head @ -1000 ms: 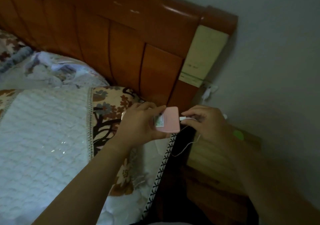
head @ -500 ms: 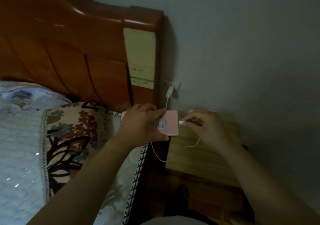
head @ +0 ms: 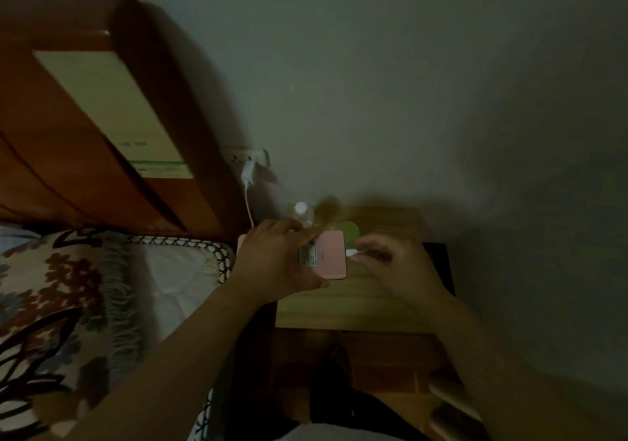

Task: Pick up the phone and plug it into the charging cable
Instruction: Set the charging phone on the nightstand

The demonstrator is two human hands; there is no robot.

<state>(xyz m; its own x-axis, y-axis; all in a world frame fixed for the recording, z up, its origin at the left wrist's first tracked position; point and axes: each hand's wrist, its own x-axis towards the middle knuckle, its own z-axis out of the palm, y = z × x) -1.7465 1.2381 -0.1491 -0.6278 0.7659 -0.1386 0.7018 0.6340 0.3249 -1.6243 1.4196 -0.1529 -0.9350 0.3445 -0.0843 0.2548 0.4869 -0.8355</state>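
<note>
Pink and flat, the phone (head: 329, 253) sits in my left hand (head: 275, 264), back side up with a small label showing, fingers wrapped over its top edge and thumb under the lower edge. My left forearm reaches in from the lower left. My right hand (head: 390, 267) comes in from the lower right, its grip pinching the white plug of the charging cable (head: 350, 253) between thumb and fingertips, right at the phone's short right edge; whether the plug is seated I cannot tell. Both hands hover over a pale wooden counter (head: 346, 308) beside the bed (head: 102, 287). The bed has a floral quilt with black scalloped trim and a glossy reddish wooden headboard (head: 51, 155). A white charger (head: 247, 173) hangs from a wall socket (head: 249, 157) on the plain grey wall, its cord dropping behind my left hand. The room is dim and the picture slightly blurred.
</note>
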